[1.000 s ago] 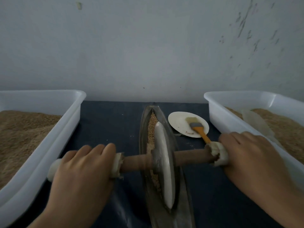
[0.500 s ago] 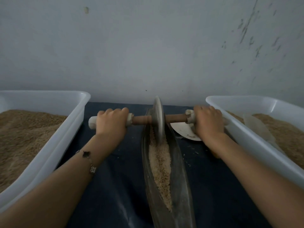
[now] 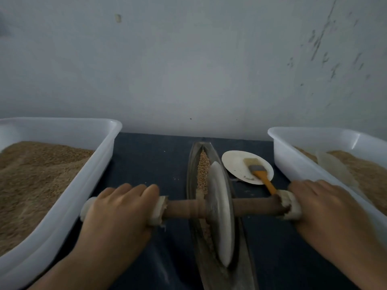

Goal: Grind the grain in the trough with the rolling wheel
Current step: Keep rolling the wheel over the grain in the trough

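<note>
I have the wheel (image 3: 219, 214) sitting in the near half of the trough (image 3: 193, 164), edge down in the groove. My left hand (image 3: 119, 214) is wrapped over the padded left end of the axle (image 3: 182, 210), my right hand (image 3: 326, 208) curled over the padded right end. Both hands are clamped on it, set wide apart, one each side of the trough.

Here is what matters: the trough runs straight away from me toward the wall, and the axle lies square across it. Uncrushed grain (image 3: 203, 170) shows ahead of the wheel at the far end; a thinner strip lies beside it nearer me.

So the next stroke, as I judge it, is a push forward along that long line. Neither hand is nearer; they sit level, and they need to stay level, or the wheel will skew and ride up the trough wall.

On the desk (image 3: 150, 164), a brush (image 3: 259, 172) rests on a plate (image 3: 234, 164) just right of the trough, near my right hand.
</note>
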Demonstrator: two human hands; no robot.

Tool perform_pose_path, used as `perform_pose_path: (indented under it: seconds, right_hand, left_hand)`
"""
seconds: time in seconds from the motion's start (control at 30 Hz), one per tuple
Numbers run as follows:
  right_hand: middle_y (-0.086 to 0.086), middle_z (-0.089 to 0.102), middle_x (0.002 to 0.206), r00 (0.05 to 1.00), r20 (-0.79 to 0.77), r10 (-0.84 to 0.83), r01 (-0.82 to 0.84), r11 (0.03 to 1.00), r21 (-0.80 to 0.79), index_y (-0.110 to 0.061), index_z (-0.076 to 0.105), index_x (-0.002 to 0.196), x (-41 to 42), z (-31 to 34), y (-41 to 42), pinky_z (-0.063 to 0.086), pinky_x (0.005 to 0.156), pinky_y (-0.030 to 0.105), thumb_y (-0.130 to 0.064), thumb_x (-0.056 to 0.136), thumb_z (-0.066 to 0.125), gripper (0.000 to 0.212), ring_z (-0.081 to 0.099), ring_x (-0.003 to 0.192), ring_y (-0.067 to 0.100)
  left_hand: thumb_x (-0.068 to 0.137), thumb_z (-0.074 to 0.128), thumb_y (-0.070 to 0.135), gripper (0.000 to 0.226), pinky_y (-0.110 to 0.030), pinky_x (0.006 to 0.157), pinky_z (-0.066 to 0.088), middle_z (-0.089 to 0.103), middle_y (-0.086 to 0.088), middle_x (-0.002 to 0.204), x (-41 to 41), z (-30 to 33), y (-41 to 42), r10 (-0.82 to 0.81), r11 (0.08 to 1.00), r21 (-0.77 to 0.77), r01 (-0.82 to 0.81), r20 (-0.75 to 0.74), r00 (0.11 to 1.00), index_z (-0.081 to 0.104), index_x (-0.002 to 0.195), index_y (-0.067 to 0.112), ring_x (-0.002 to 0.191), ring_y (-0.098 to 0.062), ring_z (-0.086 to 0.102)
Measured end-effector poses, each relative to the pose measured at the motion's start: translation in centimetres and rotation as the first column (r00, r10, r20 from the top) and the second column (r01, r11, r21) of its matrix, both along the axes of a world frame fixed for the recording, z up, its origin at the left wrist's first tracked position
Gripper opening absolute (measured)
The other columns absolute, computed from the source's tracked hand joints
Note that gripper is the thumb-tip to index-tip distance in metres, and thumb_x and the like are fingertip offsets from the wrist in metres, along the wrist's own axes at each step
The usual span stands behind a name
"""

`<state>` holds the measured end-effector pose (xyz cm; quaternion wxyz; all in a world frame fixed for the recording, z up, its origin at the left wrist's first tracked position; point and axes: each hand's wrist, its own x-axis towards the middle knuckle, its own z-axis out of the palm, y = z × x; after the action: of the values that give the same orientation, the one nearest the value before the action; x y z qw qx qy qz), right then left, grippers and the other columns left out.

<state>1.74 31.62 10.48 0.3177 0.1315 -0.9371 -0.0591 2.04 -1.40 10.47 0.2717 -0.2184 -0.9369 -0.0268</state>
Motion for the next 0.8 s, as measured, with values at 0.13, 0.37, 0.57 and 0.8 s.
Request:
perform_pose_path:
  seconds: [0.13, 0.37, 0.57, 0.8]
  right_hand:
    - [-0.008, 0.040, 0.053, 0.999, 0.031, 0.012, -0.010, 0.999, -0.054, -0.022, 0.047, 0.058, -0.9, -0.3, -0.3, 0.037, 0.041, 0.034, 0.003, 0.036, 0.080, 0.047, 0.043, 0.046, 0.019]
    - [0.000, 0.061, 0.072, 0.979, 0.085, -0.183, 0.196, 0.966, -0.171, -0.025, 0.045, 0.073, -8.4, -1.7, -1.0, 0.028, 0.056, 0.028, -0.016, 0.079, 0.062, 0.021, 0.044, 0.059, 0.020]
    - [0.002, 0.059, 0.075, 0.961, 0.081, -0.265, 0.274, 0.951, -0.145, -0.022, 0.040, 0.071, -12.2, -0.9, -1.9, 0.027, 0.056, 0.030, -0.018, 0.082, 0.058, 0.022, 0.041, 0.061, 0.021]
    - [-0.004, 0.058, 0.073, 0.968, 0.160, -0.194, 0.212, 0.971, -0.106, -0.028, 0.041, 0.074, -5.9, -0.7, -1.0, 0.032, 0.059, 0.028, -0.013, 0.076, 0.065, 0.028, 0.051, 0.064, 0.018]
  left_hand:
    - [0.037, 0.085, 0.012, 0.047, -0.029, 0.044, 0.032, 0.046, 0.007, 0.053, -1.0, -0.2, 0.0, 0.017, 1.000, -0.008, -0.018, -0.028, 0.999, 0.046, 0.062, 0.023, 0.044, -0.017, 0.047]
    - [0.073, 0.071, 0.020, 0.031, -0.032, 0.074, 0.038, 0.060, 0.002, 0.085, -7.7, 0.2, 3.0, 0.334, 0.940, -0.056, -0.336, -0.040, 0.942, 0.041, 0.082, 0.022, 0.079, -0.019, 0.056]
    - [0.084, 0.059, 0.020, 0.016, -0.030, 0.075, 0.033, 0.061, 0.002, 0.098, -11.0, 1.1, 3.2, 0.402, 0.913, -0.097, -0.397, 0.034, 0.915, 0.045, 0.092, 0.021, 0.091, -0.019, 0.056]
    - [0.081, 0.062, 0.034, 0.032, -0.026, 0.071, 0.030, 0.051, 0.012, 0.083, -6.1, 0.4, 1.7, 0.252, 0.963, -0.112, -0.245, 0.047, 0.967, 0.030, 0.082, 0.030, 0.072, -0.009, 0.041]
